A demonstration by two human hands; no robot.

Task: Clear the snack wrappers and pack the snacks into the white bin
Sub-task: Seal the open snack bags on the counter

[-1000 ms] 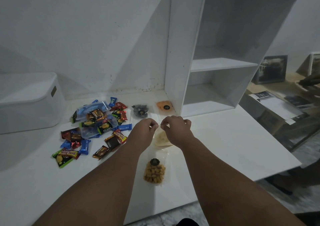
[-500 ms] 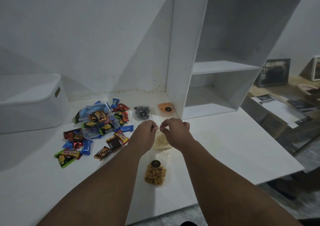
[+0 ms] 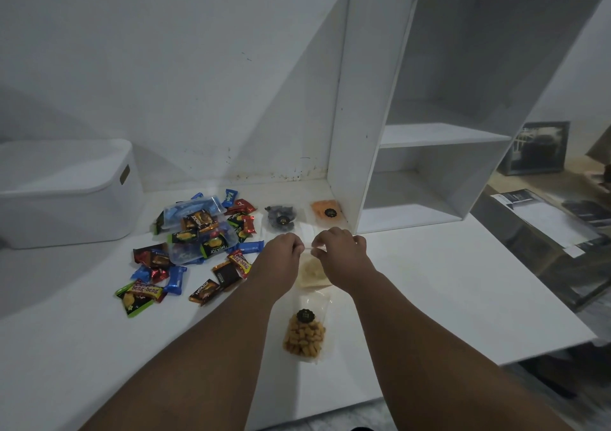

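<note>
1. Closest to me, the white table (image 3: 429, 298) ends in a near edge that slopes across the bottom of the frame to a corner at the lower right. I see bare tabletop at the lower left and to the right of my forearms.
2. A clear pouch of golden crackers (image 3: 304, 336) lies flat at lower centre, between my forearms.
3. Just beyond it, at the centre of the frame, is the pale snack pouch (image 3: 310, 270). My left hand (image 3: 281, 255) and right hand (image 3: 340, 248) each pinch its top edge. The fingers are curled in narrow, thumb against forefinger, and the two hands are close together.
4. The pile of wrapped snacks (image 3: 198, 242) spreads over the table at centre left, and its nearest bars lie just beside my left wrist. Within the pile, a clear plastic bag (image 3: 195, 229) holds several bars.
5. Past my hands, a dark snack pouch (image 3: 280, 219) and an orange pouch (image 3: 325, 210) lie flat. The orange one is at the foot of the shelf unit.
6. The white shelf unit (image 3: 360, 100) stands at the upper right and walls off the back right of the table.
7. The white bin (image 3: 66, 192) sits at the far left near the wall, with a strip of bare table between it and the pile. Its top looks lidded, and I cannot see inside.
8. Beyond the table's right edge there are papers (image 3: 545, 219) on a lower surface and a framed picture (image 3: 535, 147), both blurred.
</note>
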